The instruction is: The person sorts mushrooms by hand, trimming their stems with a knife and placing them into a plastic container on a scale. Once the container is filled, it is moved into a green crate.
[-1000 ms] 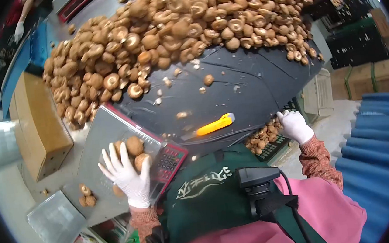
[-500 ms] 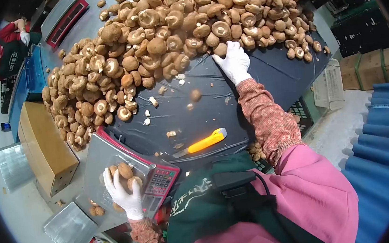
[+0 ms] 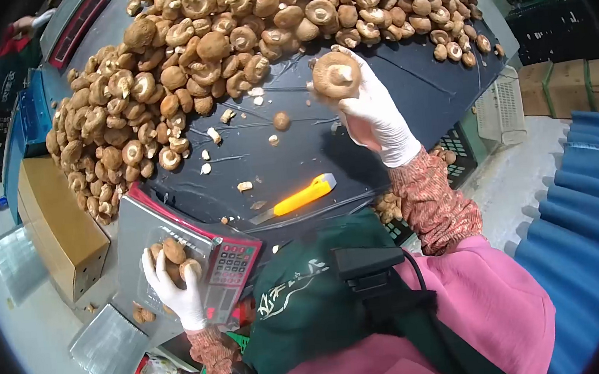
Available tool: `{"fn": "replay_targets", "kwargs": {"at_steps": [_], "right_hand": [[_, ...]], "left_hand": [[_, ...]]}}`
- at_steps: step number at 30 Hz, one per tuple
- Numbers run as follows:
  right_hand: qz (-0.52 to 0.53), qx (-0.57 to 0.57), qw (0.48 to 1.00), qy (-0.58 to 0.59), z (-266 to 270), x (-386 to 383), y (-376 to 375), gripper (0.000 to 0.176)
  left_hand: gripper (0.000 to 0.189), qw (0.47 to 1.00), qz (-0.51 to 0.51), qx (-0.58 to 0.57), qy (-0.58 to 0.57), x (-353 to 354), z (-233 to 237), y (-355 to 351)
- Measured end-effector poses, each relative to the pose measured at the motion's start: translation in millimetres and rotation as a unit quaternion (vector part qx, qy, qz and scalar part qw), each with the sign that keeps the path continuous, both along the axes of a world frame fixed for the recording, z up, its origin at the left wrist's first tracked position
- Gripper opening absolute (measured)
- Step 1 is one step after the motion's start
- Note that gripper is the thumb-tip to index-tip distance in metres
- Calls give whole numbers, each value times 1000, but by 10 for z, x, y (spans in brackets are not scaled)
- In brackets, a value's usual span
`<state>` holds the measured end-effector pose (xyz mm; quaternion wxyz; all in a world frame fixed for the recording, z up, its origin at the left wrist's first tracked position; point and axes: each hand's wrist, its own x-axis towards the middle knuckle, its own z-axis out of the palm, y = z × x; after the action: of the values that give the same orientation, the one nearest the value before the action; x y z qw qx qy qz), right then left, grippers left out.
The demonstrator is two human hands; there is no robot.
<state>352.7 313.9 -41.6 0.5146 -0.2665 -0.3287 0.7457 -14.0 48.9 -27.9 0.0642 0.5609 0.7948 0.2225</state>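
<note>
My right hand (image 3: 379, 111), in a white glove, grips a shiitake mushroom (image 3: 343, 74) above the black-covered table (image 3: 393, 113), its pale stem facing me. At the lower left my left hand (image 3: 178, 294), also gloved, curls its fingers around several brown shiitake mushrooms (image 3: 174, 251) over the scale (image 3: 134, 224). The scale has a red edge and a keypad (image 3: 233, 260). A large pile of shiitake mushrooms (image 3: 214, 47) spreads across the far side of the table. Between my arms lies a yellow utility knife (image 3: 304, 195) with its blade out.
Cut stems (image 3: 245, 186) are scattered on the black cover. On the left are a cardboard box (image 3: 58, 225), clear plastic trays (image 3: 109, 348) and a second scale (image 3: 75, 28). Another person's arm (image 3: 23, 25) shows at the upper left. A pale basket (image 3: 500, 110) stands at the right.
My right hand has drawn back from the pile's edge, lifting a mushroom and turning its stem side toward me. My left hand stays around its mushrooms. The whole view has shifted slightly.
</note>
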Motion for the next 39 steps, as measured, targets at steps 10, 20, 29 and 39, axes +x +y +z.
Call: {"fn": "replay_targets", "kwargs": {"at_steps": [10, 20, 29, 39], "right_hand": [[259, -231, 824, 449, 209, -616, -360, 71], [407, -171, 894, 79, 576, -1747, -936, 62], [464, -122, 877, -25, 643, -2079, -1245, 50], [410, -87, 904, -83, 675, -1900, -1165, 45]], "left_hand": [[60, 995, 19, -7, 95, -11, 194, -44], [67, 970, -17, 226, -85, 393, 675, 79], [79, 952, 30, 270, -139, 384, 512, 105], [63, 970, -28, 234, -57, 481, 510, 256]]}}
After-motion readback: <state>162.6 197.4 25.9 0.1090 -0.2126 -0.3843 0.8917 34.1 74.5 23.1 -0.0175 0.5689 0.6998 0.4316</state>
